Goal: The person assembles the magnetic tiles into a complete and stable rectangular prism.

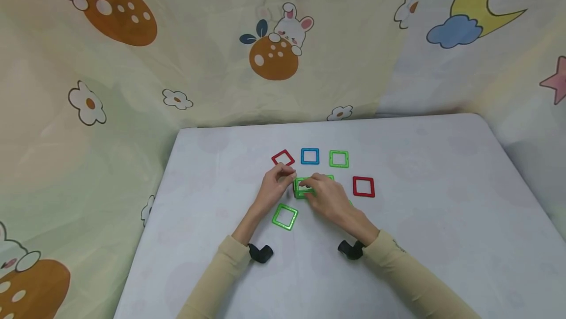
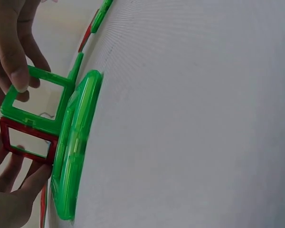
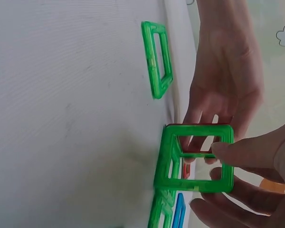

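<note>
My left hand [image 1: 275, 185] holds a red square magnetic tile [image 2: 52, 152] at its edge. The red tile stands upright on a green base tile [image 2: 80, 152] lying on the table. Beside it, also upright, is a green square tile [image 3: 194, 185]; my right hand [image 1: 328, 196] pinches its edge between thumb and fingers. In the left wrist view the upright red and green tiles meet near one corner. Fingers of both hands partly hide these tiles in the head view.
Behind the hands lie a red tile [image 1: 289, 153], a blue tile [image 1: 310, 163] and a green tile [image 1: 339, 166]. Another red tile [image 1: 363, 195] lies to the right, and a green one [image 1: 278, 221] nearer the front. A patterned cloth [image 1: 212, 53] hangs behind the white table [image 1: 442, 260].
</note>
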A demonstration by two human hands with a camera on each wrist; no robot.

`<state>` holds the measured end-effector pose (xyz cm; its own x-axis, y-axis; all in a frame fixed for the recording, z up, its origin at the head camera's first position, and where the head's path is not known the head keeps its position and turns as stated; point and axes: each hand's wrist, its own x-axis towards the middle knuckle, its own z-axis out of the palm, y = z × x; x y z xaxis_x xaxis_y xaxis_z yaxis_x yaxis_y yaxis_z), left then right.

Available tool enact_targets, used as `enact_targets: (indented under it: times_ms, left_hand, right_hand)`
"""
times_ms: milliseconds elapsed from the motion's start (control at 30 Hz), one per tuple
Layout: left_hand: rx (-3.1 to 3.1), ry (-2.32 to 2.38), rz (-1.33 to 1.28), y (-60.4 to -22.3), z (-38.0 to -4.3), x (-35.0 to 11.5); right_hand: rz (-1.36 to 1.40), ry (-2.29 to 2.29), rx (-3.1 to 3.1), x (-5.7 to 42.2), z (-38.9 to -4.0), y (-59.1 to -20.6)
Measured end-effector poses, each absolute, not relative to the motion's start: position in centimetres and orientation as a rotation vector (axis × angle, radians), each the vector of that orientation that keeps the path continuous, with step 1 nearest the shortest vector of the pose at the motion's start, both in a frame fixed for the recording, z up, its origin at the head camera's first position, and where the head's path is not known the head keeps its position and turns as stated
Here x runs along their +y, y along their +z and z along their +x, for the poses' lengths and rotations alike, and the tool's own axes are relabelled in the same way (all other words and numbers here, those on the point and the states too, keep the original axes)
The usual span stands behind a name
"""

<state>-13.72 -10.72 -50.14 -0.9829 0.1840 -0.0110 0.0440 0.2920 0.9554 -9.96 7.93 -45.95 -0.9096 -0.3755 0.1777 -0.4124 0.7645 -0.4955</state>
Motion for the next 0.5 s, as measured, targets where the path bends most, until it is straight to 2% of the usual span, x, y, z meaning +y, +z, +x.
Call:
enact_targets:
  times_ms: [267, 500]
  left_hand:
    - [2.452, 1.767, 0.202, -50.4, -13.6, -10.6]
    - [2.413, 1.838, 0.205, -50.6, -13.8, -10.5]
  right_hand:
    - [0.564, 0.937, -2.911, 10.4, -9.0, -46.2]
    - [0.597, 0.847, -2.959, 12.9, -8.0, -45.7]
